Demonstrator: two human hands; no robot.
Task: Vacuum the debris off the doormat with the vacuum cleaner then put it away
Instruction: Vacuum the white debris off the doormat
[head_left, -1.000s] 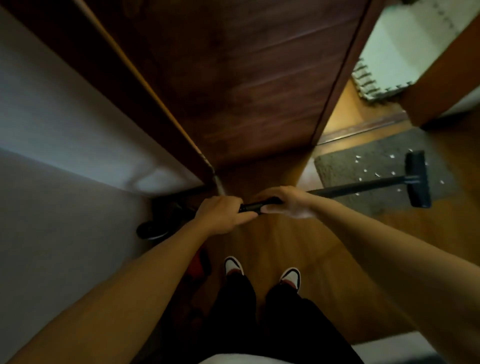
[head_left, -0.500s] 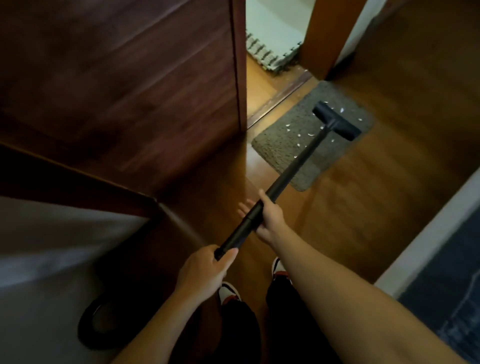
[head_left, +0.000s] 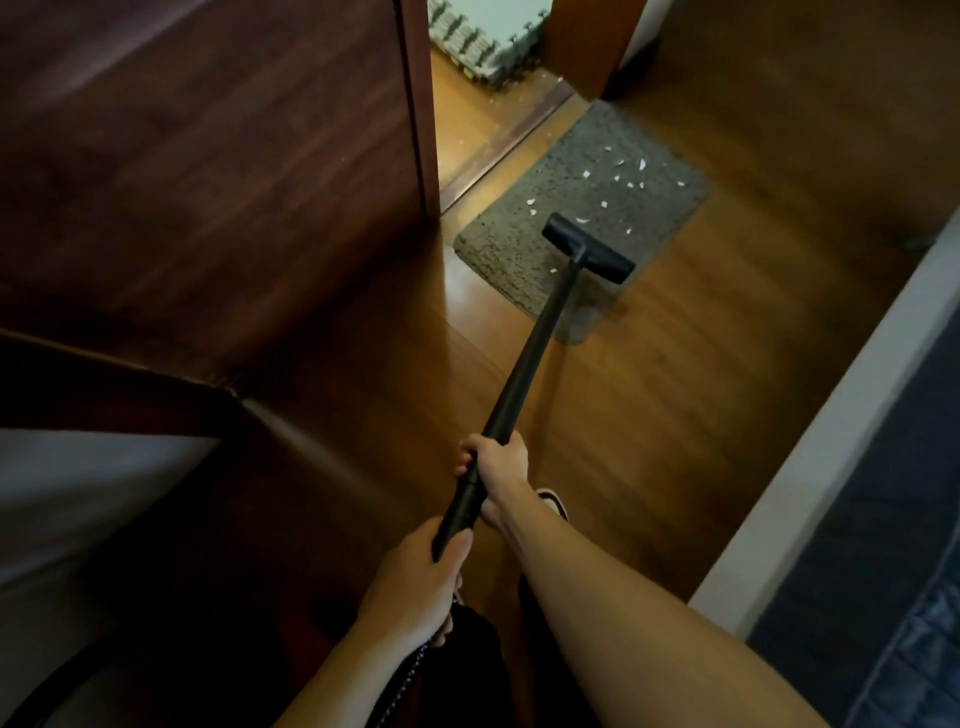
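Observation:
A grey doormat (head_left: 524, 234) lies on the wooden floor before a doorway, with several white scraps of debris (head_left: 626, 174) scattered on its far half. The black vacuum wand (head_left: 530, 358) runs from my hands up to its flat black nozzle head (head_left: 589, 248), which sits on the mat's near edge. My right hand (head_left: 498, 467) grips the wand partway along. My left hand (head_left: 415, 582) holds the wand's lower end, where the ribbed hose (head_left: 400, 680) begins.
A dark wooden door (head_left: 218, 171) stands open at the left. A raised threshold (head_left: 498, 145) and a foam puzzle mat (head_left: 483, 31) lie beyond the doorway. A white baseboard (head_left: 831, 415) and dark fabric (head_left: 893, 597) border the right. My shoe (head_left: 553, 501) shows below the wand.
The nozzle has been pulled back from the mat's far part to its near edge. My right hand now wraps fully round the wand, and the view has shifted closer.

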